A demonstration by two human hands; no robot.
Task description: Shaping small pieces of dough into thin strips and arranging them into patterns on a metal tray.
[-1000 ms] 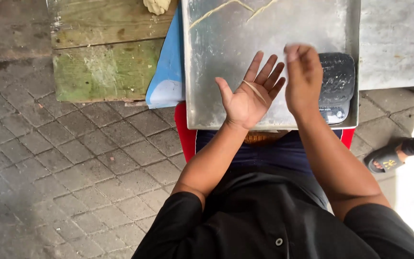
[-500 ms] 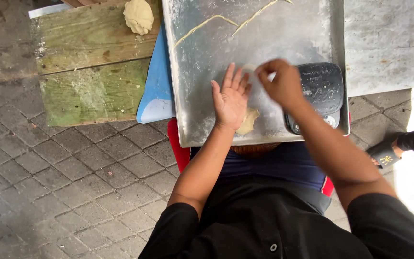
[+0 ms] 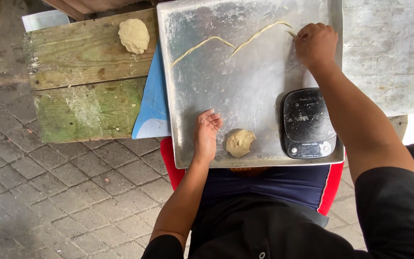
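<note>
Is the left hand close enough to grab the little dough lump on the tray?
Probably yes: the left hand rests right beside the small dough lump, with only bare tray between.

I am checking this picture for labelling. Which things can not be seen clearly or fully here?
Head view:
- Right hand: fingertips curl under, so its grip on the thin dough strip cannot be told.
- Metal tray: far edge cut off by the frame top.
- Kitchen scale: display too small and dusty to read.
- Blue board: mostly hidden under the tray.
- Left hand: beside the dough lump; contact unclear.
</note>
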